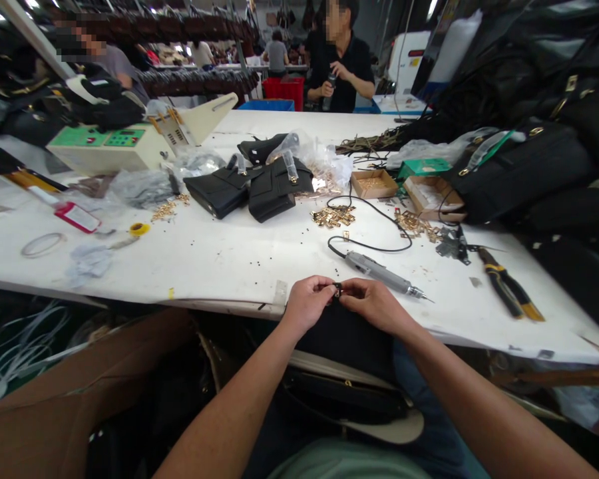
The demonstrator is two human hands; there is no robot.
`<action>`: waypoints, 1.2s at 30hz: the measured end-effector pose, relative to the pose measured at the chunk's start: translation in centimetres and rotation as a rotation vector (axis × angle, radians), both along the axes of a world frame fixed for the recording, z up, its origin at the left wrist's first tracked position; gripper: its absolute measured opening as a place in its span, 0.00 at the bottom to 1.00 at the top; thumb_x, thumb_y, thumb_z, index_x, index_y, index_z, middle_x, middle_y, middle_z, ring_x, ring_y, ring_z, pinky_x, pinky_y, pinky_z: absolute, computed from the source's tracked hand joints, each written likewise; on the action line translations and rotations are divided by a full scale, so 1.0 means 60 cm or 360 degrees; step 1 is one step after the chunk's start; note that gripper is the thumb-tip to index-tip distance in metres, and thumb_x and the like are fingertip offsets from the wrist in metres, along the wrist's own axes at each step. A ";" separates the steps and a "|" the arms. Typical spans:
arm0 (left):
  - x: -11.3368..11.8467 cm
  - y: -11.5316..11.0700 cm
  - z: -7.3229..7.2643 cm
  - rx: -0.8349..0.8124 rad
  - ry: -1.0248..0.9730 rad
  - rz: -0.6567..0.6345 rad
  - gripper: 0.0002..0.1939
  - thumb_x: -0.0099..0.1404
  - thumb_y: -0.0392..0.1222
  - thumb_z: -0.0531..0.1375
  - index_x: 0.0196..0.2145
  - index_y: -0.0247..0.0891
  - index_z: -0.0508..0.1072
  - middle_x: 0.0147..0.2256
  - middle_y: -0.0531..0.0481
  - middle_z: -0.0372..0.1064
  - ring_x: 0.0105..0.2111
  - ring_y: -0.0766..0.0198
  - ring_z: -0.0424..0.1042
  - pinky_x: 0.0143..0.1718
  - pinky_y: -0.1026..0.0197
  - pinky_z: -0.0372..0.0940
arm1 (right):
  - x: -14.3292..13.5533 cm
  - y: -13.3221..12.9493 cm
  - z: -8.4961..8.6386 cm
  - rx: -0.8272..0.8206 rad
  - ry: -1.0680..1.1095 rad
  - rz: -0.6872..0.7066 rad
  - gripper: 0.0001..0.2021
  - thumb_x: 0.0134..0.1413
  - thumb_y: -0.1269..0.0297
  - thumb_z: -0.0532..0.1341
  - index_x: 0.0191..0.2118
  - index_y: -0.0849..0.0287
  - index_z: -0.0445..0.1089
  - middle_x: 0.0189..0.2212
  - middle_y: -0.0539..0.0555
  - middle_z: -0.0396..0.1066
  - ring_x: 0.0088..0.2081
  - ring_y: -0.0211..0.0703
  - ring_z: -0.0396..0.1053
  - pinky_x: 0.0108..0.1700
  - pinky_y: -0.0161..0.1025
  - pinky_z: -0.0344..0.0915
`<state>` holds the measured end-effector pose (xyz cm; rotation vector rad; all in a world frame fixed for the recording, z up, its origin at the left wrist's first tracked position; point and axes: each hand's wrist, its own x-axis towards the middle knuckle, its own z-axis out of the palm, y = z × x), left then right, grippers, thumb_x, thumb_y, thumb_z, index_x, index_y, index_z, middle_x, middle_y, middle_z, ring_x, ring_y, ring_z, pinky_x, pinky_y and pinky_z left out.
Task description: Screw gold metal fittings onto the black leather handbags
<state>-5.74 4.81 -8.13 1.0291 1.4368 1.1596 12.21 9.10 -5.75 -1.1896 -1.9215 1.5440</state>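
A black bag (357,339) lies across the lap, its flap up against the table's front edge and its pale lining showing lower down. Both hands meet at a small metal fitting (337,290) at the bag's top end. My left hand (309,299) pinches the fitting from the left. From the right, my right hand (369,301) closes its thumb and fingers on the same fitting. Just beyond the hands, a grey electric screwdriver (379,269) with a black cord rests on the white table (219,259).
Gold metal pieces (333,216) lie in piles near two small cardboard boxes (374,184). Pliers (512,286) are at the right. Black bags (219,189) sit mid-table, with a green-topped machine (110,146) behind left. A person (344,66) stands across the table.
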 end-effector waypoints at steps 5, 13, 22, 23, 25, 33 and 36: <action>0.001 0.002 0.006 -0.0015 0.0012 -0.0025 0.08 0.58 0.42 0.64 0.34 0.36 0.80 0.26 0.51 0.75 0.26 0.65 0.72 0.30 0.64 0.66 | 0.001 -0.007 -0.001 0.0015 -0.0040 -0.0055 0.13 0.53 0.63 0.62 0.42 0.60 0.77 0.31 0.51 0.78 0.28 0.39 0.68 0.30 0.35 0.59; 0.002 0.002 0.013 -0.0046 0.0000 -0.0020 0.07 0.57 0.40 0.65 0.33 0.36 0.80 0.26 0.51 0.75 0.25 0.67 0.70 0.29 0.65 0.65 | -0.007 -0.014 0.002 0.0011 -0.0035 -0.0146 0.23 0.48 0.67 0.61 0.53 0.59 0.72 0.29 0.49 0.78 0.24 0.37 0.64 0.28 0.34 0.57; 0.002 0.003 0.021 -0.0086 -0.0047 -0.0014 0.05 0.56 0.38 0.66 0.32 0.35 0.80 0.27 0.51 0.76 0.25 0.68 0.71 0.30 0.65 0.66 | -0.021 -0.018 0.005 0.0153 -0.0218 -0.0219 0.18 0.48 0.69 0.60 0.47 0.58 0.73 0.28 0.48 0.78 0.26 0.38 0.67 0.29 0.34 0.58; 0.002 0.003 0.021 -0.0086 -0.0049 -0.0013 0.05 0.56 0.38 0.66 0.32 0.35 0.80 0.26 0.51 0.76 0.25 0.68 0.71 0.30 0.66 0.65 | -0.020 -0.018 0.004 0.0144 -0.0210 -0.0203 0.18 0.48 0.69 0.60 0.47 0.58 0.73 0.28 0.48 0.78 0.26 0.38 0.67 0.29 0.34 0.57; 0.002 0.003 0.020 -0.0088 -0.0059 -0.0010 0.05 0.57 0.38 0.66 0.32 0.35 0.80 0.26 0.51 0.75 0.25 0.68 0.71 0.29 0.66 0.65 | -0.017 -0.017 0.003 0.0115 -0.0159 -0.0166 0.18 0.49 0.68 0.60 0.48 0.58 0.74 0.29 0.48 0.78 0.26 0.37 0.66 0.28 0.34 0.57; -0.002 0.003 0.017 -0.0109 -0.0119 0.0009 0.10 0.56 0.36 0.66 0.39 0.34 0.78 0.26 0.51 0.75 0.24 0.68 0.72 0.29 0.65 0.67 | -0.015 -0.022 0.001 0.0087 -0.0119 -0.0170 0.19 0.50 0.67 0.61 0.49 0.58 0.73 0.27 0.47 0.77 0.24 0.36 0.64 0.27 0.34 0.56; -0.002 0.002 0.018 -0.0103 -0.0102 0.0019 0.09 0.56 0.35 0.67 0.37 0.35 0.77 0.25 0.52 0.74 0.24 0.68 0.71 0.28 0.66 0.66 | -0.019 -0.024 0.002 0.0118 -0.0153 -0.0173 0.17 0.51 0.64 0.63 0.49 0.57 0.74 0.28 0.48 0.77 0.25 0.37 0.66 0.28 0.34 0.57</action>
